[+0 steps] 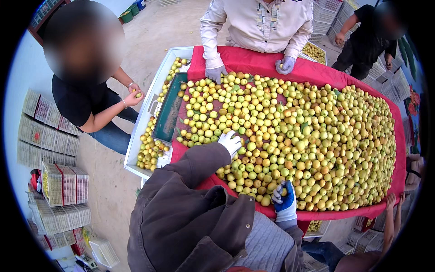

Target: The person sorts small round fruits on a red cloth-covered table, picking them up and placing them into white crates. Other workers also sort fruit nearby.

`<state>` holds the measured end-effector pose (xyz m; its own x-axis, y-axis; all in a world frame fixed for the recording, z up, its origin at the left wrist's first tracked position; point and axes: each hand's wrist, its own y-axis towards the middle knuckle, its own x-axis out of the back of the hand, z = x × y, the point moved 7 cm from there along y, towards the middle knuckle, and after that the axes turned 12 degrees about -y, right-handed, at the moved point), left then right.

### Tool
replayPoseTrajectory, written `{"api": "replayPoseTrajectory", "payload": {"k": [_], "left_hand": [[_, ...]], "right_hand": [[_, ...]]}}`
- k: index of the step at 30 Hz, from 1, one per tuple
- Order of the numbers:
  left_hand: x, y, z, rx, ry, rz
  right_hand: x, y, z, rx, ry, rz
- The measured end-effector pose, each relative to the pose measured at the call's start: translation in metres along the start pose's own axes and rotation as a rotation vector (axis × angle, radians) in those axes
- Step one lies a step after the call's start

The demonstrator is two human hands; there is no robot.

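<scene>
Small round yellow-green fruit (258, 122), some blushed brown and resembling jujubes, cover a sloping table lined with red cloth (238, 57). My left hand (230, 143), in a white glove, reaches over the near left part of the fruit with its fingers curled down among them; whether it grips one is hidden. At the near edge is my right hand (286, 199), in a blue-and-white glove, fingers bent around a fruit (284, 192). Several green leaves lie among the fruit.
A green tray-like insert (170, 107) sits at the table's left end, inside a white fruit-holding trough (131, 158). Opposite, a co-worker's gloved hands (215, 73) work; another person (73, 105) holds fruit at left. Plastic crates (47, 125) stand stacked along the wall.
</scene>
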<state>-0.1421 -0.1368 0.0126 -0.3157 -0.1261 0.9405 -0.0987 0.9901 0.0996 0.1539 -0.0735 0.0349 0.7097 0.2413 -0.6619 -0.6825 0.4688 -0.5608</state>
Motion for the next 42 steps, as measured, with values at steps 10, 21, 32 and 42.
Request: {"api": "replayPoseTrajectory", "payload": {"k": [10, 21, 32, 42], "left_hand": [[0.035, -0.002, 0.115, 0.543, -0.099, -0.296], [0.032, 0.066, 0.117, 0.815, -0.397, 0.173], [0.001, -0.005, 0.078, 0.358, -0.694, 0.089], [-0.009, -0.013, -0.044, 0.024, -0.368, 0.148]], "right_hand": [[0.006, 0.005, -0.006, -0.055, 0.005, -0.001], [0.005, 0.002, -0.003, -0.039, 0.008, -0.040], [0.007, 0.004, -0.006, -0.028, 0.052, 0.010], [0.005, 0.003, -0.003, -0.014, 0.034, 0.017]]}}
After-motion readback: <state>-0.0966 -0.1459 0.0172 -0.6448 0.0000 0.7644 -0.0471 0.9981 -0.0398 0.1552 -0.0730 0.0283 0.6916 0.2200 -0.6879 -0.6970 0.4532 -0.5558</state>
